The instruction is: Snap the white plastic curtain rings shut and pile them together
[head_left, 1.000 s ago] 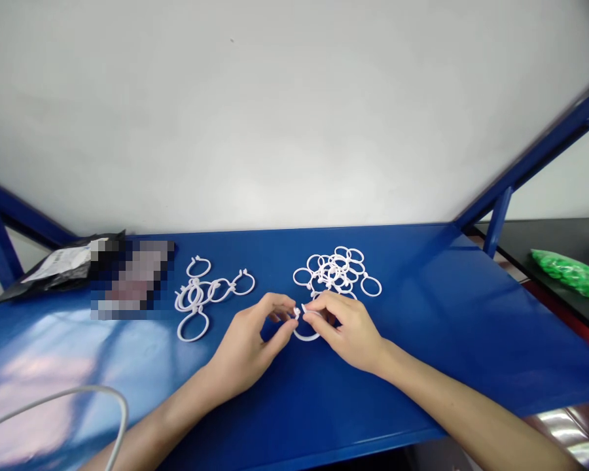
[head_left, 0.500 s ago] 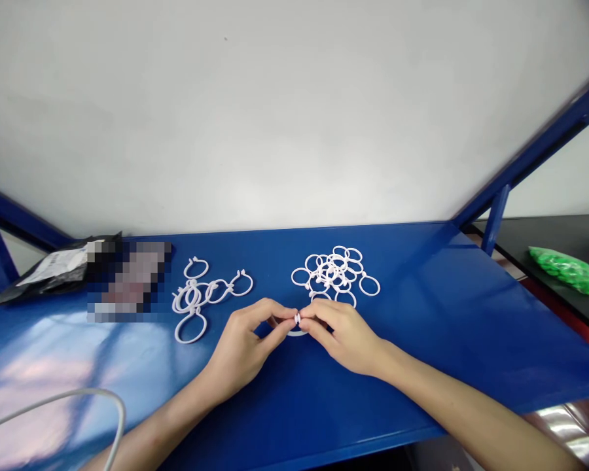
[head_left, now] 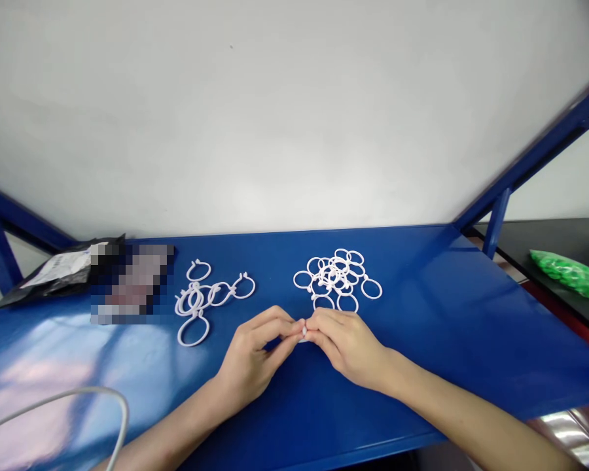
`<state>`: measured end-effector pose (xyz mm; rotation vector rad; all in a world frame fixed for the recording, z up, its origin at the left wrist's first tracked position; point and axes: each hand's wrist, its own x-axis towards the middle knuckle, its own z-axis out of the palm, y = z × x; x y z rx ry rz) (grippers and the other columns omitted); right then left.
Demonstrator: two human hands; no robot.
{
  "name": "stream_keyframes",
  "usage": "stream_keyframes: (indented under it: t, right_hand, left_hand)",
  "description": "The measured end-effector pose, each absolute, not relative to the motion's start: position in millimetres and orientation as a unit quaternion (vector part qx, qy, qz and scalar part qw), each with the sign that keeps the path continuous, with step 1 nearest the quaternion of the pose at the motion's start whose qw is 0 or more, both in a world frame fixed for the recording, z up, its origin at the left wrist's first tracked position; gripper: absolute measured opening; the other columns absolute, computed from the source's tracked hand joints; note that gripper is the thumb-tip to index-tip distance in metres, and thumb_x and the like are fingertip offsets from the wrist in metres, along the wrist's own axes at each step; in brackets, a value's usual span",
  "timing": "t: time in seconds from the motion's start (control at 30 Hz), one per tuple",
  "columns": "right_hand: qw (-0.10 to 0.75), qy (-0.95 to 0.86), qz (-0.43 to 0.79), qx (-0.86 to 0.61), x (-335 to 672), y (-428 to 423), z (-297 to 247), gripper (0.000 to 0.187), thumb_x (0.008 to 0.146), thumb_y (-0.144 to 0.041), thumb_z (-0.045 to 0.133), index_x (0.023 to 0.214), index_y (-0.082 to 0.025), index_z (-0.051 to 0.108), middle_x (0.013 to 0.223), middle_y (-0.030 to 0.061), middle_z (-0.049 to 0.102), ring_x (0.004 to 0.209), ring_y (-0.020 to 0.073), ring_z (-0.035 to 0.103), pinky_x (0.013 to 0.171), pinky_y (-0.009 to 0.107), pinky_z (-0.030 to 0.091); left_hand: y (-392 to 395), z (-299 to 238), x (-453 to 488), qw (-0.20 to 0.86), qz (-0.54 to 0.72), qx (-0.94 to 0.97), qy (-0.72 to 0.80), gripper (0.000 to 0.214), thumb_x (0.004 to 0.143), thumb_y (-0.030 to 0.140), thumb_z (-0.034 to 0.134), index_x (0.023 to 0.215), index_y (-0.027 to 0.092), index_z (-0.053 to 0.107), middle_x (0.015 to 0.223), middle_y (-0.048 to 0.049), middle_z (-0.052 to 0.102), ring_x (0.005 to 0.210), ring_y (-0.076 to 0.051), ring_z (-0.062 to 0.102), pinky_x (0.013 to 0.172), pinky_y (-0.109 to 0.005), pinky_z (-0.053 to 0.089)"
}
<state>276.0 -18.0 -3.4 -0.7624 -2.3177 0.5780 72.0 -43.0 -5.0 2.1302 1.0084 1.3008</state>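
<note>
My left hand point(head_left: 262, 347) and my right hand point(head_left: 346, 343) meet fingertip to fingertip above the blue table point(head_left: 285, 412). Between them they pinch a white plastic ring point(head_left: 303, 331), mostly hidden behind the fingers. Both hands are closed on its two sides. Just beyond my right hand lies a pile of white rings point(head_left: 341, 271) with their ends joined. To the left of my left hand is a looser group of white rings point(head_left: 193, 328), several with their clasp ends apart.
A black plastic package point(head_left: 63, 268) with a white label and a blurred-out item point(head_left: 140, 278) lie at the left. A white cable point(head_left: 78, 390) curves in at lower left. Blue frame bars point(head_left: 497, 219) flank the table. A bag of green pieces point(head_left: 567, 271) sits on the dark surface at right.
Both hands have come closer together and slightly lower, with the fingers pressed around the ring's ends. Less of the ring shows now. The two groups of rings lie unchanged.
</note>
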Motion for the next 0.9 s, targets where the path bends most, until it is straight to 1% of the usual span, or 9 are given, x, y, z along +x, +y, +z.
stream_keyframes:
  t: [0.13,0.2,0.27,0.3,0.37,0.47,0.63,0.77,0.9]
  right_hand:
    - [0.346,-0.871,0.169,-0.304,276,-9,1,0.021,0.107,-0.030,0.050,0.098,-0.020,0.066,0.087,0.0023,0.072,0.076,0.0144,0.066,0.071,0.027,0.051]
    - [0.358,-0.870,0.109,-0.321,282,0,3,0.018,0.105,-0.029,0.054,0.099,-0.021,0.068,0.090,0.0033,0.074,0.083,0.0170,0.067,0.078,0.030,0.052]
    - [0.356,-0.862,0.038,-0.359,291,12,4,0.019,0.105,-0.029,0.054,0.096,-0.022,0.070,0.091,0.0049,0.075,0.085,0.0198,0.066,0.079,0.033,0.053]
    - [0.342,-0.855,0.010,-0.390,297,17,3,0.020,0.105,-0.030,0.054,0.097,-0.022,0.071,0.092,0.0061,0.075,0.087,0.0216,0.065,0.078,0.035,0.053]
    - [0.306,-0.844,-0.022,-0.440,306,26,2,0.021,0.105,-0.030,0.052,0.101,-0.022,0.071,0.100,0.0084,0.073,0.091,0.0242,0.063,0.072,0.035,0.053]
    - [0.289,-0.838,-0.036,-0.461,312,32,-2,0.020,0.104,-0.030,0.053,0.106,-0.021,0.071,0.105,0.0105,0.070,0.097,0.0274,0.061,0.073,0.038,0.054]
    - [0.302,-0.841,-0.014,-0.449,305,28,-6,0.018,0.102,-0.029,0.057,0.108,-0.020,0.071,0.107,0.0112,0.068,0.102,0.0292,0.058,0.082,0.042,0.055]
    - [0.314,-0.847,-0.013,-0.429,299,22,-5,0.016,0.101,-0.027,0.058,0.110,-0.021,0.071,0.108,0.0105,0.069,0.102,0.0287,0.057,0.085,0.044,0.055]
    - [0.345,-0.854,0.028,-0.388,293,12,-2,0.016,0.101,-0.026,0.058,0.111,-0.021,0.070,0.106,0.0100,0.071,0.102,0.0273,0.060,0.085,0.043,0.055]
  left_hand:
    - [-26,2,55,0.154,0.415,0.805,0.395,0.013,0.098,0.021,0.061,0.103,0.023,0.072,0.096,-0.0031,0.073,0.085,-0.014,0.071,0.076,-0.024,0.057]
    - [-9,2,33,0.063,0.376,0.784,0.490,0.018,0.099,0.029,0.058,0.107,0.023,0.073,0.104,-0.0062,0.074,0.096,-0.021,0.070,0.088,-0.034,0.057]
    - [8,-2,6,-0.039,0.313,0.730,0.606,0.025,0.098,0.035,0.054,0.107,0.020,0.073,0.107,-0.0112,0.074,0.104,-0.030,0.066,0.097,-0.047,0.052]
    - [16,-5,-8,-0.069,0.265,0.702,0.657,0.029,0.097,0.037,0.054,0.110,0.019,0.072,0.113,-0.0148,0.072,0.111,-0.036,0.062,0.098,-0.053,0.049]
    - [27,-10,-30,-0.090,0.188,0.655,0.727,0.037,0.095,0.041,0.053,0.112,0.014,0.071,0.120,-0.0217,0.068,0.116,-0.043,0.057,0.095,-0.058,0.047]
    - [33,-15,-45,-0.055,0.123,0.620,0.773,0.042,0.093,0.047,0.051,0.108,0.013,0.072,0.119,-0.0241,0.067,0.116,-0.046,0.055,0.091,-0.058,0.046]
    - [31,-14,-42,-0.049,0.111,0.629,0.768,0.032,0.093,0.038,0.048,0.092,0.018,0.072,0.111,-0.0192,0.071,0.111,-0.043,0.056,0.087,-0.055,0.044]
    - [28,-8,-32,-0.095,0.176,0.663,0.722,0.026,0.095,0.034,0.048,0.091,0.019,0.068,0.106,-0.0156,0.073,0.109,-0.039,0.056,0.088,-0.052,0.042]
    - [14,-2,-4,-0.084,0.288,0.759,0.578,0.016,0.099,0.027,0.050,0.092,0.021,0.063,0.092,-0.0077,0.073,0.092,-0.026,0.059,0.084,-0.040,0.045]
